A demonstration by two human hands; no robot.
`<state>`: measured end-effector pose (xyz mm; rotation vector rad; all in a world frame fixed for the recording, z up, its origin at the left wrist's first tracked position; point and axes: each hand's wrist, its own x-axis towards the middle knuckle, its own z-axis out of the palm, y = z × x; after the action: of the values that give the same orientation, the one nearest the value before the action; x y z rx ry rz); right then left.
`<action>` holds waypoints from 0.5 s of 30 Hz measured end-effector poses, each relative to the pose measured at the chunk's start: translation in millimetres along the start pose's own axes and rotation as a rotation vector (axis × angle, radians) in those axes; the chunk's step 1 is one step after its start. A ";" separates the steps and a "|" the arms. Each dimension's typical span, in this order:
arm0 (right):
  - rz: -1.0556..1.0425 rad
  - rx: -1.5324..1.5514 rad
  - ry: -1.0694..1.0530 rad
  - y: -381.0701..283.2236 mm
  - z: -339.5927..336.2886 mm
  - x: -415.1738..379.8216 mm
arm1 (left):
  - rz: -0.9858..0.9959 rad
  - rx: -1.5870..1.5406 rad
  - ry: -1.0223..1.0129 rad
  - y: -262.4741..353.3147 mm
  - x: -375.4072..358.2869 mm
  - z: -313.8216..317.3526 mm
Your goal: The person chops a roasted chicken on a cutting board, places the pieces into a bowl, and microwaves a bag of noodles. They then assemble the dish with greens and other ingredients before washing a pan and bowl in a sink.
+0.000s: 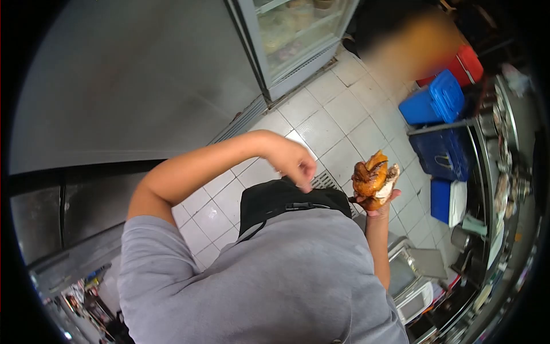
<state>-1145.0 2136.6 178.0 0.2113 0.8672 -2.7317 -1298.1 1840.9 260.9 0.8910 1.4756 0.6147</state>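
Note:
My right hand (387,204) is wrapped round the underside of a roast chicken (371,179), out to the right of my body. Its skin is glossy golden brown with darker patches, and pale meat shows on its right side. My left hand (293,164) hangs in front of my waist with its fingers loosely bent and a little apart, slightly blurred, and I see nothing in it. Just below it is the black apron (266,203) with a buckle at my waist. A gap separates the left hand from the chicken.
A large grey metal cabinet (143,86) stands at left, beside a glass-door fridge (298,40). Blue bins (431,102), a red container (467,64) and a cluttered shelf (495,132) line the right. A drain grate (325,181) lies in the tiled floor (321,129). Another person is blurred at the top.

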 end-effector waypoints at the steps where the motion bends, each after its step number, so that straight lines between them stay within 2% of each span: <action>1: 0.026 0.004 -0.055 -9.1 -1.0 8.1 | -0.025 -0.013 -0.019 -1.7 -9.8 6.1; 4: 0.127 0.005 -0.100 -35.6 -14.2 35.2 | -0.082 -0.024 -0.066 6.8 -8.1 13.2; 6: 0.134 -0.022 -0.073 -51.3 -40.7 60.6 | -0.109 0.000 -0.084 7.0 15.3 -4.7; 9: 0.201 -0.095 -0.096 -84.6 -68.3 94.2 | -0.001 -0.060 0.037 13.5 41.0 -29.4; 13: 0.318 -0.103 -0.292 -146.1 -92.5 127.6 | -0.062 -0.046 0.121 50.1 80.1 -49.9; 15: 0.324 -0.129 -0.255 -172.2 -102.7 141.6 | -0.090 -0.100 0.085 59.6 98.9 -61.2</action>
<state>-1325.0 2302.2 157.7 -0.0227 0.8485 -2.3311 -1344.2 1963.1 259.5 0.7253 1.5388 0.6602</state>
